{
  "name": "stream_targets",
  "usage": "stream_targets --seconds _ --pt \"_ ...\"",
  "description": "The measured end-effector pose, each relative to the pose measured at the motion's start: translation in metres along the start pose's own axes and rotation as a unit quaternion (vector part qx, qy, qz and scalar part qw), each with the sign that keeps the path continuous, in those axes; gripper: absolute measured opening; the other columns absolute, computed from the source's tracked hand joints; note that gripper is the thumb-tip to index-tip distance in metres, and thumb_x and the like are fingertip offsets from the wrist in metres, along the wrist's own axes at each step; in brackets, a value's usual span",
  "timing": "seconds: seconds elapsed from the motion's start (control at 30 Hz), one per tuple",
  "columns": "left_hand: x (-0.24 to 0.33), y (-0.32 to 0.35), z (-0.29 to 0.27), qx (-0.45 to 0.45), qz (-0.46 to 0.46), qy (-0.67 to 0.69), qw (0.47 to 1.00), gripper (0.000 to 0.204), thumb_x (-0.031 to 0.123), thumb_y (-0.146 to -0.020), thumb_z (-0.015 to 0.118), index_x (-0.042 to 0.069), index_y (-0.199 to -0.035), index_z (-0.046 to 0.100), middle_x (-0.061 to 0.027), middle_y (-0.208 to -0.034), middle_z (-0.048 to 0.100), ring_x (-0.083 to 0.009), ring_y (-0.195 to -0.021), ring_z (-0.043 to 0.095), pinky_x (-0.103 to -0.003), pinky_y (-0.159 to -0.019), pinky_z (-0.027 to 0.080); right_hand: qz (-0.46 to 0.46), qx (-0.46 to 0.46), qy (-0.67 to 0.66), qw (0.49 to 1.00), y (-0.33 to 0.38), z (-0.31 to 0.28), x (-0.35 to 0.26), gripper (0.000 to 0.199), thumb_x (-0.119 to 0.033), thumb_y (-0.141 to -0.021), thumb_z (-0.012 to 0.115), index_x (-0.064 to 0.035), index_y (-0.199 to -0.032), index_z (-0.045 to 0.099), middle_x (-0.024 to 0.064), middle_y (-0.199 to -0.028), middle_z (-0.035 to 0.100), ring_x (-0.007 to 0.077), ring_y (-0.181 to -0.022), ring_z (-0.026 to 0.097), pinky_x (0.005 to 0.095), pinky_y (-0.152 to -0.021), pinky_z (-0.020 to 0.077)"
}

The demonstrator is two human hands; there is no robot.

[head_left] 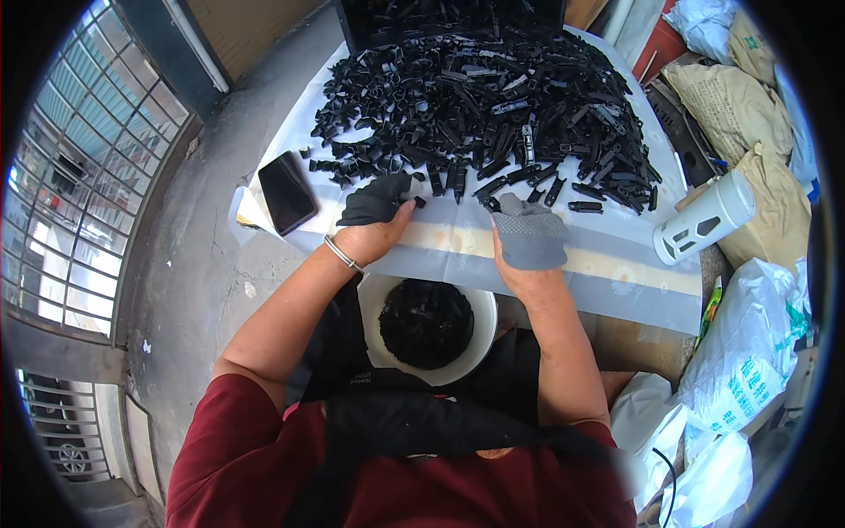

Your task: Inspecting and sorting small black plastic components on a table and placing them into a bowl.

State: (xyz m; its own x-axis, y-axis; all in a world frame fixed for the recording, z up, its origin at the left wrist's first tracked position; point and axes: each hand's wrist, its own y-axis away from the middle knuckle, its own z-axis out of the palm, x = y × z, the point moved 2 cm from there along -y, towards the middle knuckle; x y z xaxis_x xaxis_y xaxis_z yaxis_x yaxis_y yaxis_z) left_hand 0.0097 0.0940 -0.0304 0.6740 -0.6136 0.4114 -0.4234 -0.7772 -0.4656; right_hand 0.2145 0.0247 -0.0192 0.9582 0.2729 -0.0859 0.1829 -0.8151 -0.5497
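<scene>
My left hand [380, 213], in a black glove, is closed above the near part of the table, its fingertips pinching a small black plastic piece [419, 201]. To its right, my gloved right hand [532, 238], in dotted grey, has its fingers curled together. A black plastic part [492, 203] shows at its fingertips. Past both hands spreads a heap of black plastic parts: small curved clips [352, 97] on the left and long, narrow pieces [607, 167] on the right. Below the table edge, between my forearms, a white bucket [487, 327] holds many black parts [428, 324].
A dark phone [287, 193] lies at the table's left edge. On the right edge a white-and-grey cylinder [704, 217] lies tilted. Sacks [735, 106] and white plastic bags [744, 352] crowd the right side. A black tray [370, 26] stands behind the heap.
</scene>
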Motion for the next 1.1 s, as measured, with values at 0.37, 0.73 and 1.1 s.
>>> stream_targets --seconds 0.37,0.73,1.1 --pt "0.055 0.034 -0.012 -0.073 -0.135 0.515 0.843 0.026 0.005 -0.086 0.055 0.002 -0.111 0.05 -0.0056 -0.096 0.061 -0.0106 -0.084 0.056 -0.023 -0.074 0.045 0.105 -0.133 -0.575 0.8 0.004 -0.001 -0.035 0.029 -0.025 -0.086 0.058 0.0005 -0.1 0.056 0.0048 -0.083 0.057 0.014 -0.075 0.053 0.0273 -0.07 0.044" --pt "0.057 0.066 -0.006 -0.129 -0.367 0.652 0.651 0.026 0.002 -0.082 0.057 -0.001 -0.108 0.054 -0.0061 -0.098 0.06 -0.0115 -0.087 0.056 -0.025 -0.075 0.046 -0.045 0.047 -0.283 0.957 0.029 0.004 -0.056 0.009 -0.008 -0.073 0.063 -0.0047 -0.08 0.059 0.0093 -0.074 0.058 0.0277 -0.064 0.053 0.0376 -0.06 0.0395" --pt "0.035 0.078 0.005 -0.145 -0.425 0.588 0.673 0.024 0.013 -0.085 0.057 -0.002 -0.103 0.061 -0.0062 -0.095 0.063 -0.0098 -0.086 0.057 -0.022 -0.077 0.044 -0.102 -0.062 -0.188 0.975 0.019 -0.015 -0.056 0.024 -0.021 -0.072 0.067 -0.0076 -0.089 0.059 0.0063 -0.08 0.059 0.0252 -0.065 0.053 0.0372 -0.062 0.0379"
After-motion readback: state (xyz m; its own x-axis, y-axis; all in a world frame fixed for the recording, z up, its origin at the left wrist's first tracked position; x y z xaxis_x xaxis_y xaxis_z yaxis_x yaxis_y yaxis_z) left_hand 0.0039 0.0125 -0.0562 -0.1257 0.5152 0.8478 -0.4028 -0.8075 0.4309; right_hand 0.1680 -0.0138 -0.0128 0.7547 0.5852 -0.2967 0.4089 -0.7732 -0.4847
